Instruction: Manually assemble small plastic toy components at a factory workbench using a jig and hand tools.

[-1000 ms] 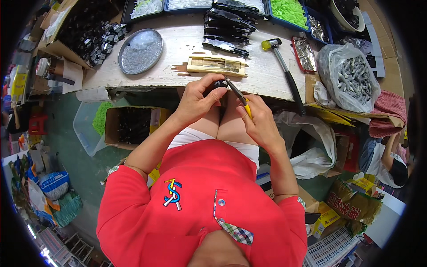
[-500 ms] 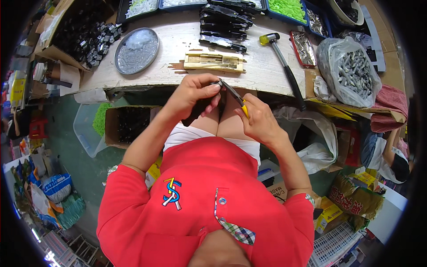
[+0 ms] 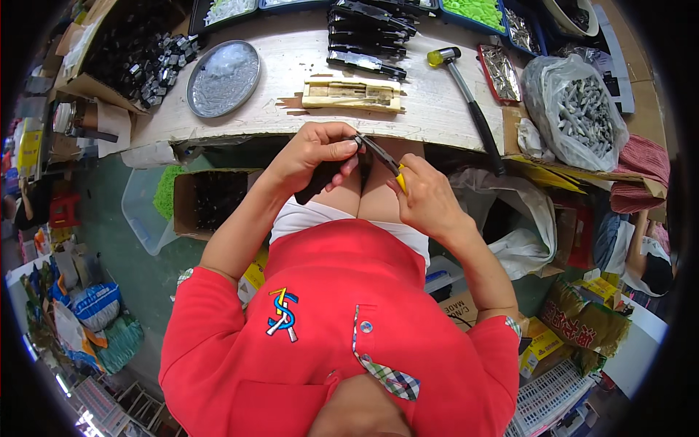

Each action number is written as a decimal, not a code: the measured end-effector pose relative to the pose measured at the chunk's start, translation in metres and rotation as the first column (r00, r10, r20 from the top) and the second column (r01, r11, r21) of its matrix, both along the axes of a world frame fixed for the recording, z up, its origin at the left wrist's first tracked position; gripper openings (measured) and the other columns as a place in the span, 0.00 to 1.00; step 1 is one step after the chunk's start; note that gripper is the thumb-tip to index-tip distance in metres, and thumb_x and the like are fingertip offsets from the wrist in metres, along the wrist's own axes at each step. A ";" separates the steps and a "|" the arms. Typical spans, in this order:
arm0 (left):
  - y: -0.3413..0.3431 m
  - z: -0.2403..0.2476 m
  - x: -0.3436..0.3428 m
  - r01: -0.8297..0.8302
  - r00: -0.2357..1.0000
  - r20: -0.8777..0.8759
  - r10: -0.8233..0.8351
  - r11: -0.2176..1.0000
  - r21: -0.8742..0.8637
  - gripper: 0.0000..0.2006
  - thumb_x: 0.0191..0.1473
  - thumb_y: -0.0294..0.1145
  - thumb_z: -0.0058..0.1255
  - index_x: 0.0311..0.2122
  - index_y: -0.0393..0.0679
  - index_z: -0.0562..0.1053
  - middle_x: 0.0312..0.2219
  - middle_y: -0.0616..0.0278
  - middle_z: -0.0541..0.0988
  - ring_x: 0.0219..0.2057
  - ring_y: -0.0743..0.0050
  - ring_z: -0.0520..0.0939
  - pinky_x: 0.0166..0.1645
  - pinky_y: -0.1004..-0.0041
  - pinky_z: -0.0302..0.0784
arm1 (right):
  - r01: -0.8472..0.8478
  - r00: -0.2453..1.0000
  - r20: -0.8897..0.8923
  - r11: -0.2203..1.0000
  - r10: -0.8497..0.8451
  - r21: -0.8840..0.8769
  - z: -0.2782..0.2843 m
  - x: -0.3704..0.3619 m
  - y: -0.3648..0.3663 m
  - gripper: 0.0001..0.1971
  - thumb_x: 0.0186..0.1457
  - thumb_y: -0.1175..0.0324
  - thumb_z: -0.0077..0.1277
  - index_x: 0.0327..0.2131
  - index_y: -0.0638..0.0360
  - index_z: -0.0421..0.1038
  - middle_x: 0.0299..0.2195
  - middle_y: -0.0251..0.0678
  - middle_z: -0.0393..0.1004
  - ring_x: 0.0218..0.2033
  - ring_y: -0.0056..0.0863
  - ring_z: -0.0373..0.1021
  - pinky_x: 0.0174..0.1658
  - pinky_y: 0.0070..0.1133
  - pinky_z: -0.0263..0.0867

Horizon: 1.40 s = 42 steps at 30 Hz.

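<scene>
My left hand (image 3: 314, 151) is closed around a dark, flat black piece (image 3: 313, 188), held over my lap just off the table's front edge. Much of that piece is hidden by the fingers and palm. In my right hand (image 3: 431, 198) is a pair of pliers (image 3: 381, 154) with yellow on the grips, the fingers wrapped round the handles. The pliers' jaws reach the end of the black piece beside my left thumb and fingertips; what exactly they grip is too small to tell. A cream-coloured fixture block (image 3: 352, 95) lies on the table just beyond my hands.
Behind the block, several black assemblies (image 3: 368, 33) are stacked. A hammer (image 3: 466, 102) lies to the right, near a bag of grey parts (image 3: 582, 116) and a red tray (image 3: 499, 73). At left are a round metal dish (image 3: 223, 79) and a box of black parts (image 3: 149, 73).
Hands, pliers and black piece hold almost the same pose at the table edge. The whole view has shifted very slightly.
</scene>
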<state>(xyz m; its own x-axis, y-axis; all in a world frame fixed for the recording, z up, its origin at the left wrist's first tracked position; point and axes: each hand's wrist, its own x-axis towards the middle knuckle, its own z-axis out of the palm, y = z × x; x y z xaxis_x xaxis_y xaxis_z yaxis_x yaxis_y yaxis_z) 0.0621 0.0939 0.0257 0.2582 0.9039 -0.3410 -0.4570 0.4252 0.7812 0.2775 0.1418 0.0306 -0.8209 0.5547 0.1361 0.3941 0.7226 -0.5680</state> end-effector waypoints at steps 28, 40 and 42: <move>-0.010 -0.011 0.011 -0.233 0.967 -0.054 0.249 0.950 0.210 0.10 0.55 0.32 0.44 0.41 0.40 0.68 0.23 0.66 0.72 0.20 0.85 0.71 0.25 0.84 0.68 | 0.133 0.991 0.027 0.986 -0.131 -0.098 0.007 -0.002 -0.014 0.13 0.51 0.68 0.47 0.32 0.73 0.68 0.42 0.51 0.66 0.42 0.43 0.62 0.46 0.30 0.59; -0.013 -0.019 0.012 -0.213 0.926 -0.233 0.295 0.922 0.323 0.09 0.53 0.29 0.47 0.40 0.39 0.68 0.20 0.69 0.70 0.19 0.88 0.69 0.23 0.86 0.64 | 0.154 0.988 -0.020 0.988 -0.153 0.025 0.003 -0.002 -0.019 0.08 0.47 0.70 0.50 0.23 0.67 0.67 0.25 0.41 0.65 0.29 0.38 0.65 0.31 0.28 0.62; -0.013 -0.021 0.011 -0.211 0.935 -0.217 0.282 0.930 0.301 0.09 0.53 0.29 0.48 0.39 0.39 0.68 0.20 0.69 0.70 0.19 0.88 0.69 0.23 0.86 0.64 | 0.159 0.987 -0.020 0.987 -0.158 0.038 0.003 -0.001 -0.019 0.08 0.47 0.70 0.50 0.22 0.66 0.67 0.24 0.40 0.64 0.28 0.37 0.65 0.30 0.28 0.62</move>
